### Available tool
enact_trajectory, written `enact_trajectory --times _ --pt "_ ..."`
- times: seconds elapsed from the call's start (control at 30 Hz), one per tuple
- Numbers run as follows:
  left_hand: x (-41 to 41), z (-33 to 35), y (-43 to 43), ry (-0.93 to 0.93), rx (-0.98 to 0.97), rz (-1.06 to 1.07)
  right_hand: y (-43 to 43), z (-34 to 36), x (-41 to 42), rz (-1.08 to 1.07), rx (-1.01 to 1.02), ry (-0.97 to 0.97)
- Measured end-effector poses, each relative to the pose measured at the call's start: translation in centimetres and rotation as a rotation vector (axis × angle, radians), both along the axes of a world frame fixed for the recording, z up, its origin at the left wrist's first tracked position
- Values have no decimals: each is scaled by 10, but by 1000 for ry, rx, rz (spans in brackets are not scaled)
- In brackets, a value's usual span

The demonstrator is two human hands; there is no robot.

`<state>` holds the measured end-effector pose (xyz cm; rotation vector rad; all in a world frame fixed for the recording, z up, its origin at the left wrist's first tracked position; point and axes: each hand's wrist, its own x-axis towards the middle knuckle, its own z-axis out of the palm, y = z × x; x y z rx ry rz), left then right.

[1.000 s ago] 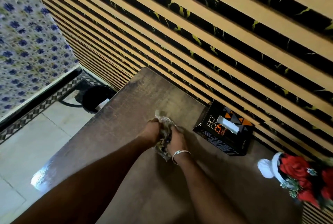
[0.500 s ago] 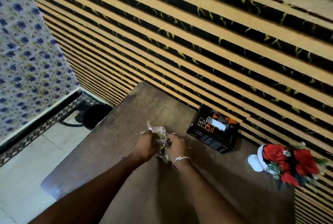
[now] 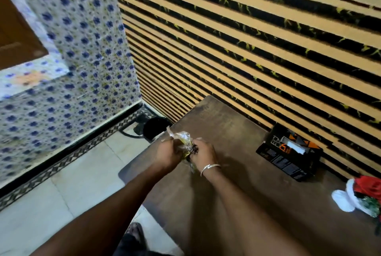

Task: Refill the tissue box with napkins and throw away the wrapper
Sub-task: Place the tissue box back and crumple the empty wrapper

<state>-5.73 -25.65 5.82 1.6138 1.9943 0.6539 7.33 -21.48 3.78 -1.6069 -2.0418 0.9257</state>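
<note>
A black tissue box (image 3: 288, 155) with orange markings lies on the brown table (image 3: 237, 124) to the right of both hands, against the striped wall; a white napkin (image 3: 295, 147) pokes from its top slot. A dark bin (image 3: 153, 130) stands on the floor just beyond the left hand; its contents cannot be seen. Over the table's left edge, the left hand (image 3: 168, 154) and right hand (image 3: 203, 152) are clenched together around a crumpled, clear plastic wrapper (image 3: 182, 139) with yellowish print, its top sticking up between them. A silver bracelet (image 3: 209, 167) circles the right wrist.
</note>
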Motion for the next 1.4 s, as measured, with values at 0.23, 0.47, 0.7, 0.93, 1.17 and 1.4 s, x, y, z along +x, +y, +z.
enact_trajectory --times 0.23,0.47,0.7,0.93,1.17,1.4 --pt "-98 4 -30 -18 59 87 -14 10 -102 102 20 -52" --pt "-220 8 -56 -61 18 137 -35 12 -227 138 18 -109" --pt "-328 3 -65 -154 -44 100 -46 13 -325 78 -13 -102" --pt "-367 -9 -36 -134 -27 34 -29 2 -363 -11 48 -205" --pt "-399 -26 19 -62 -10 -25 23 -24 -394 -36 -153 -41" --pt "-429 -56 110 -60 -63 -92 107 -45 -416 -69 -299 115"
